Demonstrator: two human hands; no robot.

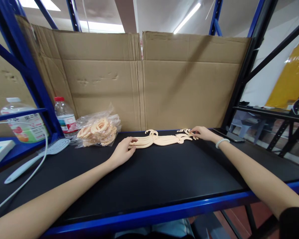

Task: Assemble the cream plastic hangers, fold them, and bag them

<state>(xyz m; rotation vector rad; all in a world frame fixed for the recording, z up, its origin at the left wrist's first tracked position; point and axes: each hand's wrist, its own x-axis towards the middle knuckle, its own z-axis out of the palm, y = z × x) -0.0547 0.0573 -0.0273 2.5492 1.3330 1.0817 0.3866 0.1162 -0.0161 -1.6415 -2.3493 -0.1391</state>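
Note:
A flat stack of several pale peach plastic hangers (pixel 161 138) lies on the black table top (pixel 149 179), near the cardboard wall. My left hand (pixel 122 152) rests at the stack's left end, fingers curled onto the hanger tips. My right hand (pixel 201 133) touches the stack's right end, fingertips pinched on the hanger ends. A white bead bracelet (pixel 222 142) is on my right wrist.
A clear plastic bag of peach plastic rings (pixel 99 128) lies at the back left. Beside it stand a water bottle (pixel 65 117) and a juice bottle (pixel 20 122). A light blue brush (pixel 37 157) and a white cable (pixel 27 179) lie left. A phone (pixel 229 135) sits back right.

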